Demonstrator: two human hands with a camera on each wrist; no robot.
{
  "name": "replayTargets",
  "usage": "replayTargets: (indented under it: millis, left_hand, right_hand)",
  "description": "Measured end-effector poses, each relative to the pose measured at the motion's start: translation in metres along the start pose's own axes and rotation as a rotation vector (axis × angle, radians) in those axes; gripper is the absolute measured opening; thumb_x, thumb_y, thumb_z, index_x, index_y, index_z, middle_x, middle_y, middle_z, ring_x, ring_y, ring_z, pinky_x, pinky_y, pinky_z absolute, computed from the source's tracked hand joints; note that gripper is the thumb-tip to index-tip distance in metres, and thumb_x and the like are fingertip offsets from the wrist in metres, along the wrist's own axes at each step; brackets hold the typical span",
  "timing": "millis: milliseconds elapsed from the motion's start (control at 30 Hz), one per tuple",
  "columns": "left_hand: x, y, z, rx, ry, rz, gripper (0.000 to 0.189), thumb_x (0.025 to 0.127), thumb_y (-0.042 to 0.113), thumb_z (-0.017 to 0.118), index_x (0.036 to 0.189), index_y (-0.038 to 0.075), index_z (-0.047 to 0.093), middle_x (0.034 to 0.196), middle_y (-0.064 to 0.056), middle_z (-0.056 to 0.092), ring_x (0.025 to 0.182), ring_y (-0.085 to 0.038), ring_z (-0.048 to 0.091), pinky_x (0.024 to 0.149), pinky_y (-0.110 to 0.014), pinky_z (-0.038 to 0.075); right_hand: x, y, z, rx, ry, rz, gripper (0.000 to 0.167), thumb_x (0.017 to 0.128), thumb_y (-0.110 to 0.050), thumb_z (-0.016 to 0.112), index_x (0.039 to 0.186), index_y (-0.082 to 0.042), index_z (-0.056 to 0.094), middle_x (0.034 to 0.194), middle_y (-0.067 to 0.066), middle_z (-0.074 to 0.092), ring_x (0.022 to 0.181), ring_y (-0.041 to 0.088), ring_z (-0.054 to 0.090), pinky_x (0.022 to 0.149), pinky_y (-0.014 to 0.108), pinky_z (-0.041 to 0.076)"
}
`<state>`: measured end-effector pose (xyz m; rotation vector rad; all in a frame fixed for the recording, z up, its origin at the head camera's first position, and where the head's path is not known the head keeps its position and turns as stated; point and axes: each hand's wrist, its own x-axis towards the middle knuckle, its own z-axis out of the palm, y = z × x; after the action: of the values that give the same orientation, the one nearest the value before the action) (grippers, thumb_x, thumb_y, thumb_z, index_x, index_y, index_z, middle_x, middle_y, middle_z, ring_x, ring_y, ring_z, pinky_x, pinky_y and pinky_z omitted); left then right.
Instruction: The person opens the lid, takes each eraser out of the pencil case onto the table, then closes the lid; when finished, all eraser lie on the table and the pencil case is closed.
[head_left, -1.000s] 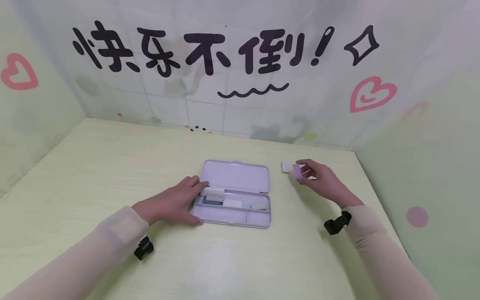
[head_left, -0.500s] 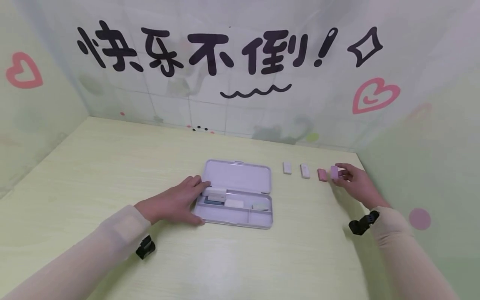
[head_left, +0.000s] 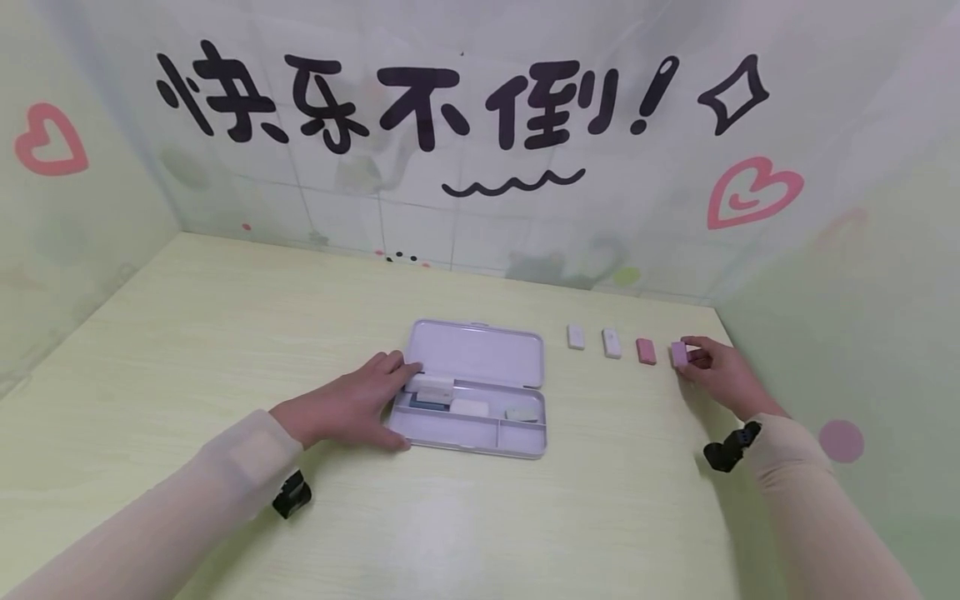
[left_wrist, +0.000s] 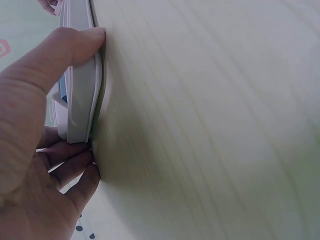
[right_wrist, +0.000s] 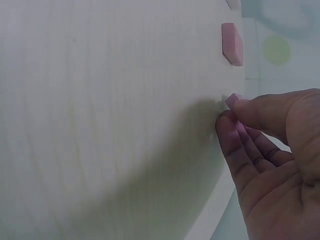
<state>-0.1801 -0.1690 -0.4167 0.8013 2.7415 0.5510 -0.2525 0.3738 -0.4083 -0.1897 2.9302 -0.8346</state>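
Observation:
An open lilac pencil case (head_left: 472, 387) lies on the table with its lid folded back. My left hand (head_left: 348, 408) grips its left end, the thumb at the front edge and the fingers round the far side. In its compartments sit a white eraser (head_left: 469, 407), a pale green eraser (head_left: 521, 414) and stacked blocks, partly hidden by the fingers. At the far right my right hand (head_left: 723, 375) pinches a purple eraser (head_left: 678, 354) between thumb and fingers, low at the table. To its left stands a pink eraser (head_left: 646, 351), spaced evenly from two white erasers (head_left: 611, 343).
The pale wooden table (head_left: 480, 533) is enclosed by printed curtain walls (head_left: 375, 208) at the back and both sides. The right wall stands close beside my right hand. A black wrist camera (head_left: 731, 450) hangs below each sleeve.
My right hand has carried the purple eraser rightward past the other erasers and lowered it at the row's end. The second white and the pink eraser came into sight. The left hand stays put.

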Motion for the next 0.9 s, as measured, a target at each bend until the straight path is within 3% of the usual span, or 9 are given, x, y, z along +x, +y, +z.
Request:
replayTargets:
  millis: [133,300,367,900]
  left_hand:
    - [0.0,0.0,0.0,-0.001,-0.001,0.001,0.1,0.076,0.039,0.089,0.155,-0.001,0.043,0.123,-0.004,0.05,0.111,-0.017,0.044,0.092,-0.032,0.05]
    - [-0.001,0.0,0.0,0.006,0.002,0.007,0.1,0.076,0.039,0.089,0.155,-0.001,0.043,0.123,-0.004,0.05,0.11,-0.017,0.044,0.092,-0.032,0.05]
    - [-0.001,0.0,0.0,0.009,0.006,0.008,0.1,0.076,0.039,0.089,0.155,-0.002,0.043,0.124,-0.004,0.05,0.111,-0.017,0.044,0.092,-0.032,0.05]
    - [-0.001,-0.001,0.001,0.004,0.011,0.013,0.1,0.076,0.038,0.089,0.155,-0.002,0.043,0.123,-0.004,0.05,0.111,-0.017,0.043,0.093,-0.033,0.05]
  right_hand:
    - [0.001,-0.001,0.0,-0.035,-0.02,0.009,0.053,0.102,-0.008,0.062,0.146,0.016,0.045,0.13,0.041,0.061,0.118,0.052,0.062,0.075,0.018,0.052]
    - [0.002,0.001,0.0,-0.064,-0.049,0.048,0.055,0.104,-0.01,0.06,0.147,0.019,0.041,0.131,0.043,0.058,0.121,0.056,0.059,0.089,0.045,0.056]
    - [0.002,0.002,0.0,-0.068,-0.062,0.065,0.056,0.104,-0.01,0.058,0.148,0.019,0.04,0.132,0.043,0.056,0.122,0.056,0.057,0.092,0.05,0.055]
    - [0.0,0.01,0.0,-0.101,-0.069,0.056,0.055,0.105,-0.01,0.056,0.147,0.021,0.04,0.131,0.042,0.057,0.12,0.056,0.058,0.094,0.054,0.053]
